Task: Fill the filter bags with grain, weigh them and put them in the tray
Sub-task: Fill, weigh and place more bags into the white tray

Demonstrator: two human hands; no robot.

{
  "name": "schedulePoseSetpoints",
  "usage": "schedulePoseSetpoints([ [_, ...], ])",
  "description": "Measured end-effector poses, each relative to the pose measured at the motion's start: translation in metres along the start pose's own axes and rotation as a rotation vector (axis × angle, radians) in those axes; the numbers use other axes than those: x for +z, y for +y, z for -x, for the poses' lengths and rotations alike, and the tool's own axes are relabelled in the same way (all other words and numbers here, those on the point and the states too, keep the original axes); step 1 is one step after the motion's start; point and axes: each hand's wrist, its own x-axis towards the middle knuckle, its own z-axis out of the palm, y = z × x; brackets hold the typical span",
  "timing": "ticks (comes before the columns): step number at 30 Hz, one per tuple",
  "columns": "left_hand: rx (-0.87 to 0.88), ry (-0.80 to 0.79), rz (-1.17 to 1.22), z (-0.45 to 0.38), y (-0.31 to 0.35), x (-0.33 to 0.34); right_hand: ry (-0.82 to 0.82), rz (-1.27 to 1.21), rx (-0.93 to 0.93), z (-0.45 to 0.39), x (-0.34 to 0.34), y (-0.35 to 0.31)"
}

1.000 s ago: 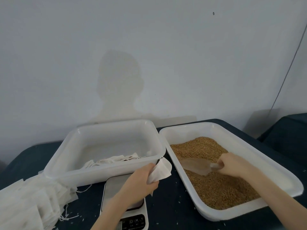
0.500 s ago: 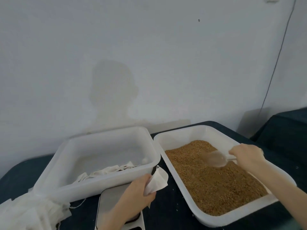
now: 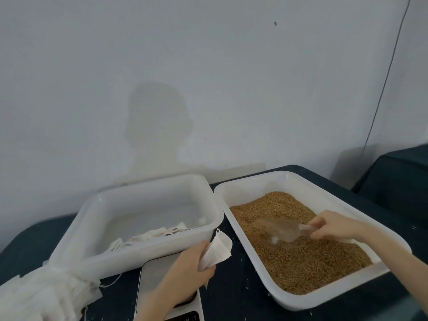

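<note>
1. Left hand over the scale, fingers curled round an empty white filter bag, bag mouth tilted up toward the grain tray.
2. Right hand gripping the handle of a clear plastic scoop, scoop blade lying low on the grain, pointing left.
3. Grain tray, white and shallow, on the right of the dark bench; grain spread across most of its floor, heaped a little toward the far end.
4. Deeper white tray on the left, just beside the grain tray, rims nearly touching; a few bags with strings lying along its near wall inside.
5. Scale in front of the deeper tray, steel plate partly hidden by the left wrist; display cut off at the bottom edge.
6. Pile of unused bags at the bottom left corner, loose strings trailing onto the bench.
7. Scattered pale grains on the bench between the trays.
8. Plain grey wall behind, a thin cable running down it at the right.
</note>
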Motion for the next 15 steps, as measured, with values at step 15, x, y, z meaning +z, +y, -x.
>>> schedulePoseSetpoints([
  [15,-0.015,-0.001,-0.002,0.001,0.003,-0.004,-0.056,-0.115,-0.300,0.024,-0.002,-0.042],
])
